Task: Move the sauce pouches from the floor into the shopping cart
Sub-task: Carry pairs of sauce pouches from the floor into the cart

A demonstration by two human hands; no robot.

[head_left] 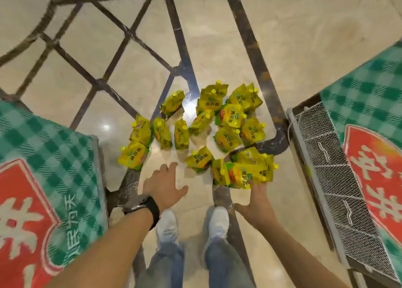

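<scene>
Several yellow sauce pouches (pixel 202 124) with yellow caps lie scattered on the beige floor ahead of my feet. My left hand (pixel 163 183), with a black watch on its wrist, reaches down with fingers spread and holds nothing, just short of a pouch (pixel 199 160). My right hand (pixel 255 198) stretches to the nearest cluster of pouches (pixel 243 172). Its thumb is spread wide, and its fingertips are hidden at the edge of the front pouch. A wire-mesh shopping cart (pixel 326 157) stands to my right.
A green checked cloth with a red label (pixel 374 118) covers the right cart. A similar green checked cover (pixel 43 157) lies over a metal frame on my left. Dark inlaid lines (pixel 182 46) cross the floor. My white shoes (pixel 167 224) stand just behind the pouches.
</scene>
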